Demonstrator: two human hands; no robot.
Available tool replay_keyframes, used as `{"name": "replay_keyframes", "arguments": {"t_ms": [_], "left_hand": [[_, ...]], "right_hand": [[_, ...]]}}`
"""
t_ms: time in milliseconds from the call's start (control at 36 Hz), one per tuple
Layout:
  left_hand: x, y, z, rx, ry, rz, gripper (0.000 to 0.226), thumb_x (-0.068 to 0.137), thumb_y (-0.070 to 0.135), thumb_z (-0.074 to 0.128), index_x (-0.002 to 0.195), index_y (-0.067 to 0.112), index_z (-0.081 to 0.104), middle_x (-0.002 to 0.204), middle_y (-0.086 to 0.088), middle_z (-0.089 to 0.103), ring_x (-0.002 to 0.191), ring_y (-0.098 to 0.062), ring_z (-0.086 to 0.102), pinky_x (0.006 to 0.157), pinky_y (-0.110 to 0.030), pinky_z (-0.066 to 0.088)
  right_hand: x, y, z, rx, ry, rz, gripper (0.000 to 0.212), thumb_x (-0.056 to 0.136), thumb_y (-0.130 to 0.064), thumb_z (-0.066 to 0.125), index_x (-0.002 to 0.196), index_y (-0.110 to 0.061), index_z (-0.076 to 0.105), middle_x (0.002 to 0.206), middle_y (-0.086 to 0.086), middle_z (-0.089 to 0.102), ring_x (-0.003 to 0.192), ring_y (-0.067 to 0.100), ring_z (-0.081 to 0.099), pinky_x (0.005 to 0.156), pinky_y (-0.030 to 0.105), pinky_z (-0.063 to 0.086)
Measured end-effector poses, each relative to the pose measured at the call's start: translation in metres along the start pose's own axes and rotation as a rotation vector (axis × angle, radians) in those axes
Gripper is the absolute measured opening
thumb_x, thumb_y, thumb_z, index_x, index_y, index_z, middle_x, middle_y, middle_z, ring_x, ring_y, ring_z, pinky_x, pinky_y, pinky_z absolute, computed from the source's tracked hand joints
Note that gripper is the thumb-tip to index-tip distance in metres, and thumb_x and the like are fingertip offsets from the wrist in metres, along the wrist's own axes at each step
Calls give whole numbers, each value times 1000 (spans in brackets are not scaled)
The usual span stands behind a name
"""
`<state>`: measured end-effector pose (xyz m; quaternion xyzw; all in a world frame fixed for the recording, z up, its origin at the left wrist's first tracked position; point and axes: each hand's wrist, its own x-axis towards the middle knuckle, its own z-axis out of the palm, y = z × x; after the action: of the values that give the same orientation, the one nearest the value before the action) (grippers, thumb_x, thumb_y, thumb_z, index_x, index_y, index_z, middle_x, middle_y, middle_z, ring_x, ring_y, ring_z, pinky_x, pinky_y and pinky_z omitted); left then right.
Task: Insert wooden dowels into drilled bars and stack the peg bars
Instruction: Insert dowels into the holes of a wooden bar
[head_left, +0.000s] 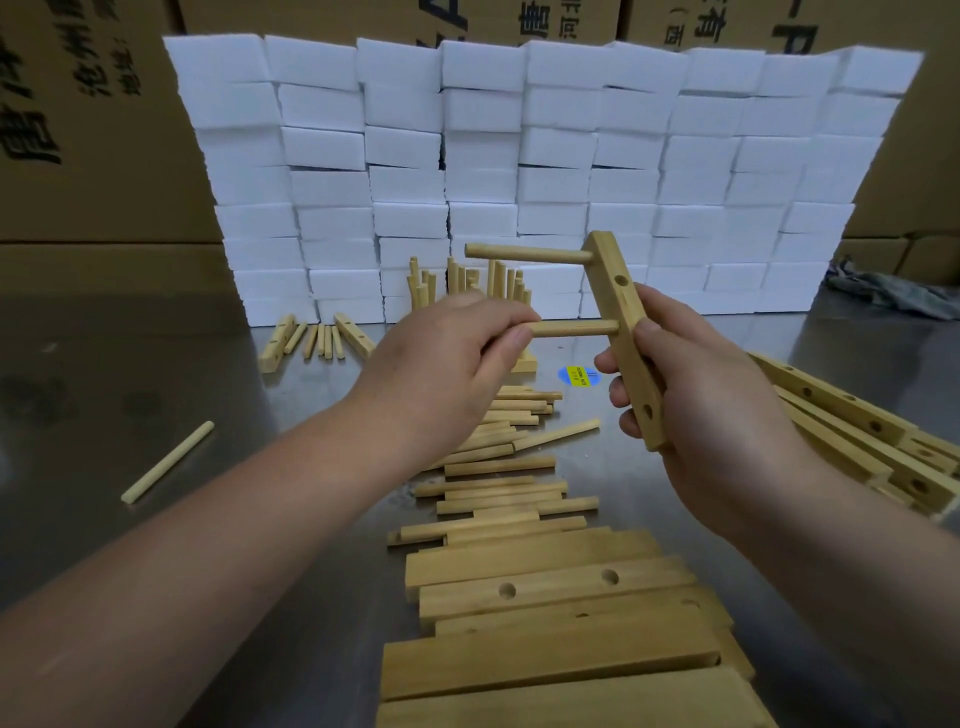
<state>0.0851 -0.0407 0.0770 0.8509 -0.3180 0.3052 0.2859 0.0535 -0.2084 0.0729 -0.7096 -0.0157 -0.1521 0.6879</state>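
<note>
We see the right hand (711, 415) gripping a drilled bar (626, 312), held on end above the steel table (156, 364) — one dowel (524, 253) sits near its top. The left hand (441, 374) pinches a second dowel (571, 328), whose far end meets the bar lower down.

surface: steel table (156, 374) | behind: white foam blocks (519, 156) stacked | backdrop: printed cardboard boxes (78, 130)

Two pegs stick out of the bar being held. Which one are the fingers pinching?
The lower dowel, midway along the bar: the left hand pinches its free end. The upper dowel, near the top end, sticks out untouched.
</note>
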Motion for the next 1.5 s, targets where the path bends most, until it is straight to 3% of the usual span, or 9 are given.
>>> {"name": "replay_keyframes", "arguments": {"t_ms": [306, 556, 750, 861, 1139, 1222, 1333, 1417, 1500], "left_hand": [[-2, 6, -8, 168, 39, 212, 29, 90, 24, 48, 103, 7, 69, 65, -4, 53, 59, -18, 47, 51, -32, 45], [-2, 9, -11, 159, 10, 221, 36, 88, 25, 42, 97, 6, 70, 63, -6, 56, 57, -20, 49, 50, -32, 45], [0, 11, -16, 164, 11, 199, 26, 89, 20, 50, 96, 6, 71, 66, -6, 60, 60, -23, 55, 54, -39, 50], [1, 12, -17, 169, -3, 191, 27, 89, 22, 48, 94, 8, 71, 67, -4, 61, 62, -21, 54, 56, -38, 49], [-2, 16, -13, 29, 5, 41, 37, 88, 32, 41, 89, 7, 69, 68, -4, 61, 68, -16, 52, 62, -38, 46], [-2, 16, -10, -49, -30, -39, 33, 92, 32, 44, 84, 10, 67, 62, 2, 55, 66, -10, 49, 61, -28, 42], [-4, 17, -8, -143, -75, -184, 20, 91, 32, 47, 75, 35, 58, 55, 14, 52, 63, 9, 48, 52, -5, 34], [-5, 19, -7, -144, -112, -232, 23, 89, 37, 43, 69, 38, 54, 59, 32, 53, 62, 13, 47, 52, -3, 33], [-5, 20, -7, -209, -113, -286, 28, 87, 42, 41, 66, 33, 56, 55, 14, 54, 60, 2, 50, 51, -11, 35]], "right_hand": [[-4, -3, 2, 123, -47, 7, 29, 99, -22, 40, 119, -35, 56, 63, -6, 61, 49, 5, 48, 44, 20, 39], [-5, -1, 1, 126, -46, -15, 30, 99, -21, 39, 120, -34, 56, 63, -6, 61, 49, 6, 48, 43, 20, 38], [-8, -1, 2, 25, -43, -83, 27, 98, -24, 41, 97, -47, 55, 65, -10, 63, 50, 2, 52, 43, 18, 40], [-10, -2, 3, 20, -51, -112, 30, 98, -20, 41, 96, -48, 51, 74, -2, 60, 47, 8, 53, 40, 19, 41], [-12, -1, 3, 65, -68, -131, 30, 99, -20, 40, 99, -46, 54, 71, -3, 58, 42, 8, 44, 38, 19, 36], [-13, -1, 3, 73, -69, -125, 29, 99, -19, 40, 100, -44, 55, 68, -4, 57, 41, 7, 44, 38, 19, 35], [-12, -2, 2, 78, -70, -129, 30, 99, -19, 40, 97, -45, 55, 65, -5, 57, 41, 7, 43, 38, 19, 35], [-12, -2, 0, 54, -71, -129, 29, 99, -20, 40, 100, -45, 54, 65, -5, 57, 41, 7, 43, 39, 19, 35], [-11, -3, -1, 27, -64, -141, 29, 98, -20, 41, 103, -46, 53, 64, -7, 58, 41, 8, 43, 38, 19, 35]]}}
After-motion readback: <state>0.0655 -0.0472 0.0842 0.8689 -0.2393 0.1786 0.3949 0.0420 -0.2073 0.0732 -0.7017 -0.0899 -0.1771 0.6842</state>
